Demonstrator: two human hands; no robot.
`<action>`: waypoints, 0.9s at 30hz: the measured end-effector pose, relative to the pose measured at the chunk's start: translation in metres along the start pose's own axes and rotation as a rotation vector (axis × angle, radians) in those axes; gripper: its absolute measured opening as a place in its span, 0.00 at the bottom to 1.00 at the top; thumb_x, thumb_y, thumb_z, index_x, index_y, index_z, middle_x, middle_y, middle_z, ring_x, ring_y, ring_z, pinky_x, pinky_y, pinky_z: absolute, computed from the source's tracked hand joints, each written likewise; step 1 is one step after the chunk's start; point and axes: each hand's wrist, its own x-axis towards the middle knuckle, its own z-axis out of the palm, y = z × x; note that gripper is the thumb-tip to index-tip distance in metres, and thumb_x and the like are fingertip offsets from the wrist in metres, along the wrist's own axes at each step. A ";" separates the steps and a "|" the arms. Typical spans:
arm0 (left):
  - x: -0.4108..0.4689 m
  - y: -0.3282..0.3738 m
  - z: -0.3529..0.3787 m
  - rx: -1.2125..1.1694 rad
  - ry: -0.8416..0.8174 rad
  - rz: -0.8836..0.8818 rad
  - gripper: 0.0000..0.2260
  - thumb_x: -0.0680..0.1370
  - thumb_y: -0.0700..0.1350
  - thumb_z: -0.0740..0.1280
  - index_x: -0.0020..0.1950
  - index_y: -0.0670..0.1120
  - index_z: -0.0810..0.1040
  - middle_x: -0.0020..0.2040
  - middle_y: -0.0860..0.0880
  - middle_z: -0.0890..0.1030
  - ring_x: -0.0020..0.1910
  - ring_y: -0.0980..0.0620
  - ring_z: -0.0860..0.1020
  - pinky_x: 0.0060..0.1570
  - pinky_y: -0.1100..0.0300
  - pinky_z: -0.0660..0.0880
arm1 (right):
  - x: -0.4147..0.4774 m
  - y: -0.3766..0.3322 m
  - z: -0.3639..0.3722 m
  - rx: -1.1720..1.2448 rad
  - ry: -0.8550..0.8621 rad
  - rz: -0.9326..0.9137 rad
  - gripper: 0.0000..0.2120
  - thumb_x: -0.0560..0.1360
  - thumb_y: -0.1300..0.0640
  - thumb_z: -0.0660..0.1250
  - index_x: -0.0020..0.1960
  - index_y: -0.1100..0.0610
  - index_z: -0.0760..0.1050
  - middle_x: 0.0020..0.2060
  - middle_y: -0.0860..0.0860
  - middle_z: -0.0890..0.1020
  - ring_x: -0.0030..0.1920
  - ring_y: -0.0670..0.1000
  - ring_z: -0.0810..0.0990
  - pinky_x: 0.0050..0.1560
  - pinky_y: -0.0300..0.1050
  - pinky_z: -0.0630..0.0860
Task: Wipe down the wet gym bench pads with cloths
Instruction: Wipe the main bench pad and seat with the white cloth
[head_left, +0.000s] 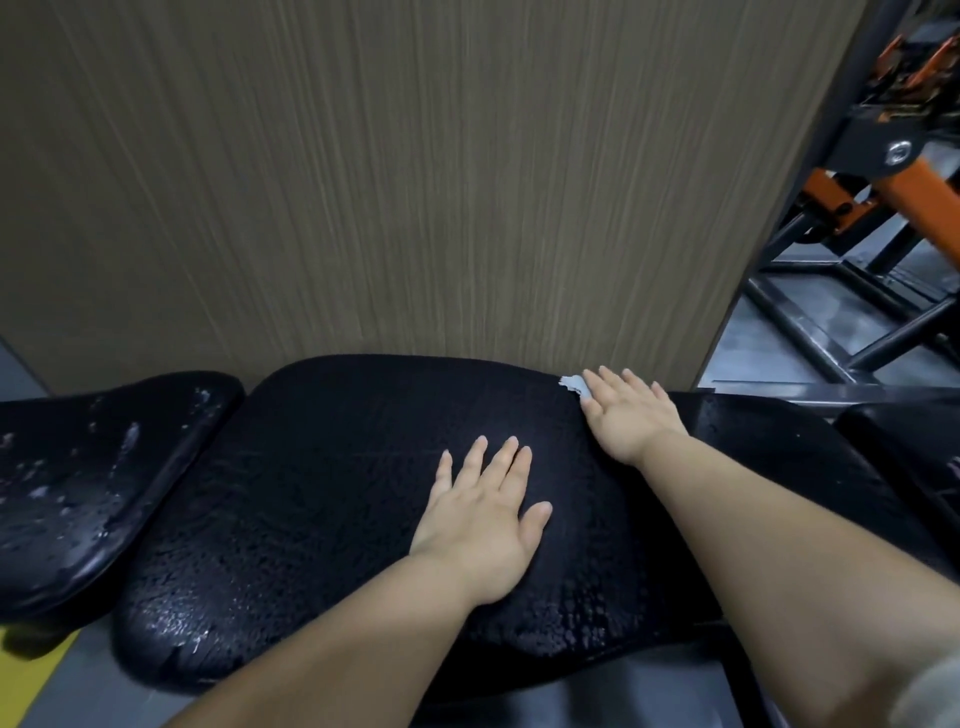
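1. Fingers of the left hand lie straight and slightly spread, palm flat, holding nothing. The right hand also has straight fingers, laid flat over a small pale grey cloth, pressing it rather than gripping it.
2. Both hands rest on a broad black cushioned bench pad. The left hand is just right of its middle, and the right hand is at its 2 o'clock corner.
3. Only a ragged corner of the cloth shows, poking out at the right hand's 10 o'clock, on the pad's far edge.
4. At 9 o'clock a narrower black side pad sits apart from the broad one. At 3 o'clock another black pad runs under the right forearm.
5. Behind the pads, at 12 o'clock, rises a taupe wall panel with vertical wood grain.
6. At 2 o'clock an orange and black steel machine frame stands on a grey floor. A yellow patch shows at 8 o'clock.
7. Water beads all over the broad pad's glossy vinyl, thickest along its near edge, and the side pad carries bigger drops and small puddles.
8. Bare forearms reach in from 6 and 4 o'clock, wrists fairly straight.
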 end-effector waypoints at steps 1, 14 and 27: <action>0.000 0.000 0.000 0.001 -0.005 -0.003 0.28 0.83 0.60 0.42 0.80 0.52 0.40 0.79 0.57 0.39 0.77 0.51 0.35 0.75 0.46 0.35 | -0.009 0.000 0.000 -0.006 0.005 -0.006 0.25 0.83 0.45 0.41 0.79 0.47 0.47 0.78 0.45 0.49 0.78 0.51 0.45 0.76 0.53 0.43; -0.014 0.012 -0.004 -0.041 -0.009 -0.068 0.27 0.83 0.59 0.42 0.80 0.52 0.42 0.80 0.55 0.41 0.78 0.50 0.38 0.76 0.47 0.38 | -0.175 0.018 0.019 -0.071 0.081 -0.169 0.38 0.72 0.39 0.28 0.78 0.47 0.52 0.77 0.44 0.54 0.77 0.49 0.48 0.75 0.47 0.44; -0.025 0.065 0.007 -0.032 -0.041 0.075 0.28 0.83 0.59 0.43 0.80 0.50 0.41 0.79 0.56 0.39 0.78 0.51 0.36 0.75 0.45 0.35 | -0.195 0.043 0.027 -0.044 0.072 -0.166 0.41 0.73 0.34 0.22 0.77 0.45 0.56 0.76 0.41 0.58 0.76 0.44 0.49 0.72 0.41 0.38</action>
